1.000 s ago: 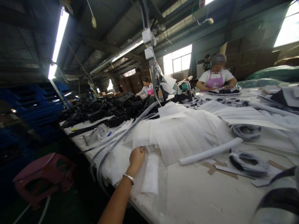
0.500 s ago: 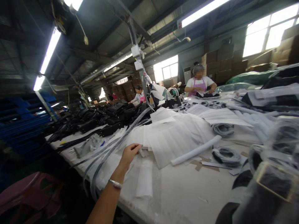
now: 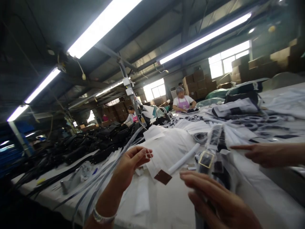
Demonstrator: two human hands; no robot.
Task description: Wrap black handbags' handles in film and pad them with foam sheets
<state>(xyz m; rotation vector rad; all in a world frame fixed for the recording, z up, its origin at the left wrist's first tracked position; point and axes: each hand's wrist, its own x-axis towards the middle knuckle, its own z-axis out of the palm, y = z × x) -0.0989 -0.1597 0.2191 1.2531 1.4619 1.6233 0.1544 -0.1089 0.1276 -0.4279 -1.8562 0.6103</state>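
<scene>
Head view: black bags [image 3: 83, 143] heap the bench [image 3: 177, 198] at left, then grey straps [image 3: 134, 137]; the left hand's [image 3: 128, 165] grip pinches a white cord [image 3: 148, 155], a brown tag [image 3: 163, 176] just below, before white sheets [image 3: 173, 141]. The right hand [image 3: 219, 200], fingers extended and apart from the thumb, overlaps a plastic-wrapped bundle [image 3: 214, 146]; contact cannot be told. Another person's hand [image 3: 262, 154] points from the right.

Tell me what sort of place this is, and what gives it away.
Probably a bag-making or packing workshop: a heap of black goods that look like bags, a spread of thin white sheets, and stacked cardboard boxes at the back.
</scene>
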